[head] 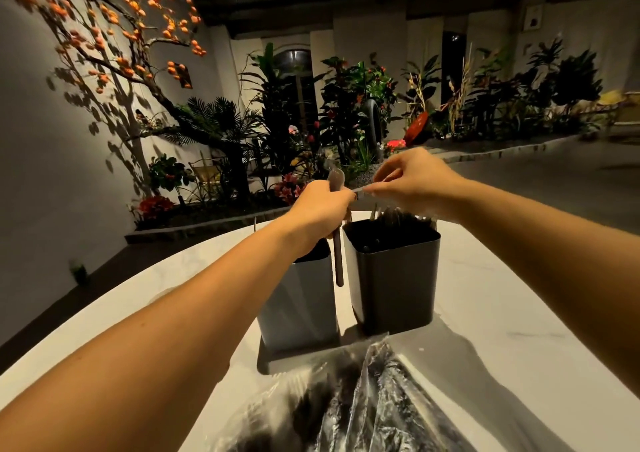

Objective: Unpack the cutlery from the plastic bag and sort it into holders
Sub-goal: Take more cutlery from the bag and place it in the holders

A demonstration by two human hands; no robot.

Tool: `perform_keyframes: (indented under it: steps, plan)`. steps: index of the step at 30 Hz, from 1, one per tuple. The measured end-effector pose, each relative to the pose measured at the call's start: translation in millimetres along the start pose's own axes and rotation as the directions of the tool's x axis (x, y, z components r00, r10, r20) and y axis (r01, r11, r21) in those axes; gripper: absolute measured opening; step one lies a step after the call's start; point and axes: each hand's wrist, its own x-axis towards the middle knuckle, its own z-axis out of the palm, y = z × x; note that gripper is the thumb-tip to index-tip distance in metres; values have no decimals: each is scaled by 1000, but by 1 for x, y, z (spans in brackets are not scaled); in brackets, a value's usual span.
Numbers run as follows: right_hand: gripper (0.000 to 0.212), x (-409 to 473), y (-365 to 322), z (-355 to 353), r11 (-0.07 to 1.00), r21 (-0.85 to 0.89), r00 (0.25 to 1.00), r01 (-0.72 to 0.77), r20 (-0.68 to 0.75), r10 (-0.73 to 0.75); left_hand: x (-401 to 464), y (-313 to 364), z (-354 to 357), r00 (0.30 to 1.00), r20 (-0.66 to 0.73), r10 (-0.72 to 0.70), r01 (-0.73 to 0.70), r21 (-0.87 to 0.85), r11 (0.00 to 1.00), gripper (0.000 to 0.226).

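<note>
Both forearms reach out over the white table, the hands meeting above two square holders. The left hand is clenched around a spoon, bowl up and dark handle hanging down between the holders. The right hand pinches a thin, pale strip just beside the left thumb; what the strip is I cannot tell. The grey holder stands left, under the left wrist, and the black holder right, with cutlery tips showing above its rim; both sit on a dark base. The plastic bag with dark cutlery lies at the near edge. Bare tabletop lies either side of the holders.
</note>
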Motion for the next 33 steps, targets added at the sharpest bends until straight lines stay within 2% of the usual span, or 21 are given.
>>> perform_keyframes:
  steps: [3, 5, 7, 10, 15, 19, 22, 24, 26, 28, 29, 33]
  plan:
    - [10, -5, -6, -2, 999, 44, 999, 22, 25, -23, -4, -4, -2, 1000, 24, 15, -15, -9, 1000, 28]
    - [11, -10, -13, -1, 997, 39, 998, 65, -1, -65, -9, -6, -2, 998, 60, 27, -26, -16, 1000, 23]
    - [17, -18, -23, 2, 990, 109, 996, 89, 14, -91, -17, -7, -6, 991, 119, 54, -43, -94, 995, 24]
    - [26, -33, -39, 7, 955, 288, 984, 67, 140, -111, -33, -6, -17, 970, 223, 100, -55, -200, 978, 25]
    - [43, -50, -55, 9, 851, 520, 939, -76, 325, -115, -64, -11, -39, 933, 350, 86, -9, -216, 976, 27]
    - [18, -57, -61, 18, 871, 484, 938, -84, 333, -95, -79, -18, -56, 915, 400, 58, 33, -217, 976, 22]
    - [10, -60, -66, 22, 859, 501, 945, -109, 320, -67, -89, -20, -70, 912, 409, 28, 144, -383, 913, 37]
    - [10, -62, -74, 22, 804, 579, 945, -137, 321, -70, -92, -22, -81, 922, 387, 28, 155, -433, 888, 33]
    - [19, -63, -83, 23, 757, 638, 939, -139, 327, -103, -91, -25, -90, 935, 351, 57, 102, -418, 903, 28]
    - [36, -63, -92, 25, 777, 624, 942, -83, 303, -143, -89, -25, -94, 947, 308, 87, 52, -416, 908, 22]
    - [36, -63, -98, 27, 807, 590, 950, -24, 265, -165, -89, -25, -94, 959, 269, 91, 29, -413, 910, 20]
    - [12, -57, -111, 38, 887, 408, 972, 218, -10, -234, -86, -19, -96, 996, 26, 89, -78, -284, 956, 20]
